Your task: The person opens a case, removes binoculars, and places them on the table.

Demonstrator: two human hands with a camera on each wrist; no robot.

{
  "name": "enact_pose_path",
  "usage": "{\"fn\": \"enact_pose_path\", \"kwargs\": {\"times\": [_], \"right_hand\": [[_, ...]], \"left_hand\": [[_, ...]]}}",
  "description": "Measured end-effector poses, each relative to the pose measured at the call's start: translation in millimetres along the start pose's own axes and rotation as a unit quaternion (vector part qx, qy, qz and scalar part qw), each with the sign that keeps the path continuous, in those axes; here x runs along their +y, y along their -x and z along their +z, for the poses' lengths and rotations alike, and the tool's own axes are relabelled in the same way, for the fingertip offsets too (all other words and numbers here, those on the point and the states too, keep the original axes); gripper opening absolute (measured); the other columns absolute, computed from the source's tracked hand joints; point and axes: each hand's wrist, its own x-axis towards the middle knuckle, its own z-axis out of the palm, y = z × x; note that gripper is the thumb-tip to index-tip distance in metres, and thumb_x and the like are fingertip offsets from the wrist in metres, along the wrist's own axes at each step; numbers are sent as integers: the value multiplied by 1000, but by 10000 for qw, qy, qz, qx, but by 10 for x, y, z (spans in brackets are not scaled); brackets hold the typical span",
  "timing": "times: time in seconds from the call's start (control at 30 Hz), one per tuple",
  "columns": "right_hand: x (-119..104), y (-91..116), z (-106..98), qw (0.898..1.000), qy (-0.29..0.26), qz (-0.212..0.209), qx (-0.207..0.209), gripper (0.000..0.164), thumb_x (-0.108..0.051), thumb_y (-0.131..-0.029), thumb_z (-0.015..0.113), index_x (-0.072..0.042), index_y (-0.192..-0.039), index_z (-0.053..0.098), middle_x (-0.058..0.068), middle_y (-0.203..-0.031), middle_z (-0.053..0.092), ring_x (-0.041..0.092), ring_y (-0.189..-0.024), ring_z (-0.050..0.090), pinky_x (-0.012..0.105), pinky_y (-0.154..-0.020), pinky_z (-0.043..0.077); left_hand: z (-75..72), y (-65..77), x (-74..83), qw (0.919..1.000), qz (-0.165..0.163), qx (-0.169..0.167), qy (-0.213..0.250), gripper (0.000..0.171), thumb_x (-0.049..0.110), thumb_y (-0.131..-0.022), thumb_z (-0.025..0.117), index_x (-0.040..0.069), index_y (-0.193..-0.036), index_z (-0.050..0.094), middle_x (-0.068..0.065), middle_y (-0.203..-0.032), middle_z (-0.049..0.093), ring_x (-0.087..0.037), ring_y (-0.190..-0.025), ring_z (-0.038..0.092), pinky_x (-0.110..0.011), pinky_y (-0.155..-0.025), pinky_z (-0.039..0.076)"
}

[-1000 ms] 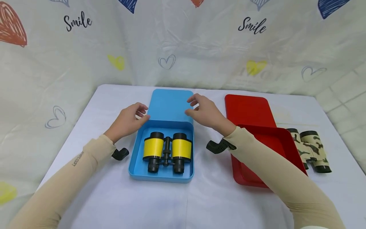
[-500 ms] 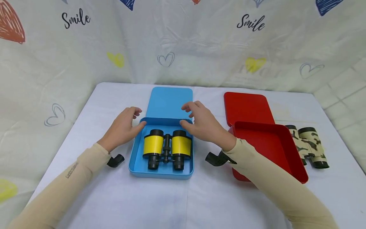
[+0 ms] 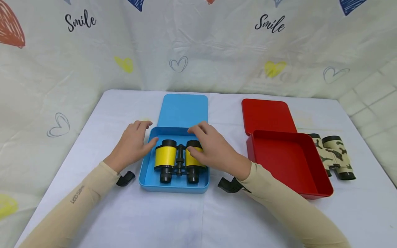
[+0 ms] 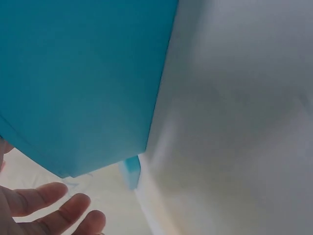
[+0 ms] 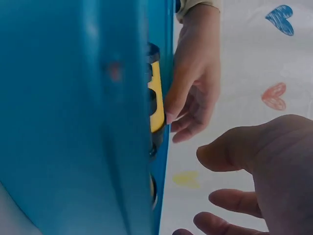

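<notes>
Yellow and black binoculars (image 3: 165,156) lie inside the blue box (image 3: 173,189), eyepieces toward me. My left hand (image 3: 128,148) is at the box's left rim, thumb extended over the edge and fingers outside it. In the left wrist view its fingertips (image 4: 76,208) show near the box's far corner. Over the box's right side hovers my right hand (image 3: 218,150), covering part of the right barrel. The right wrist view shows its thumb (image 5: 230,147) and fingers spread, with nothing between them. Behind the box lies the flat blue lid (image 3: 185,110).
A red box (image 3: 289,162) with its red lid (image 3: 268,115) behind it stands on the right. Camouflage binoculars (image 3: 338,156) lie beyond that box's right side. White cloth (image 3: 139,220) covers the table, and a printed sheet (image 3: 198,41) hangs behind.
My right hand has come left and toward me, from over the lid to above the right barrel. The left hand has come slightly toward me and left. Boxes and binoculars stay put.
</notes>
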Motion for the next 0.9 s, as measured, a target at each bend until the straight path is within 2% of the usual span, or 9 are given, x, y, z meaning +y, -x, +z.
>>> {"fn": "enact_pose_path", "kwargs": {"times": [0.1,0.3,0.57,0.7,0.9], "right_hand": [[-3,21,52,9995,237,-206,-13,48,-26,-95,74,-8,-137,59,12,-130,60,23,-115,60,34,-87,64],[-7,56,120,9983,452,-350,106,48,-26,-95,75,-9,-137,60,11,-132,60,23,-116,59,33,-85,64],[-4,65,235,9948,709,-680,257,48,-29,-93,76,-10,-135,61,11,-132,60,25,-117,60,33,-88,62],[12,54,284,9908,958,-897,319,49,-33,-92,76,-10,-133,63,12,-132,61,26,-119,60,36,-93,62],[36,48,302,9838,1286,-1158,470,50,-36,-92,76,-10,-133,63,12,-131,61,27,-117,60,37,-95,60]], "left_hand": [[18,30,15,9996,17,130,-236,60,31,-99,66,-5,-144,49,-28,-135,59,-45,-121,56,-61,-101,51],[27,74,71,9973,143,373,-620,61,36,-99,67,-6,-141,52,-29,-132,61,-47,-119,57,-61,-95,49],[122,107,76,9972,-69,178,-721,67,47,-104,54,-6,-144,49,-29,-136,58,-47,-125,50,-60,-100,38],[146,125,67,9954,-158,291,-897,68,48,-104,51,-8,-143,50,-30,-135,58,-48,-125,48,-61,-101,35],[151,124,67,9922,117,579,-1098,60,40,-101,53,-11,-133,55,-30,-126,61,-46,-118,51,-60,-99,37]]}}
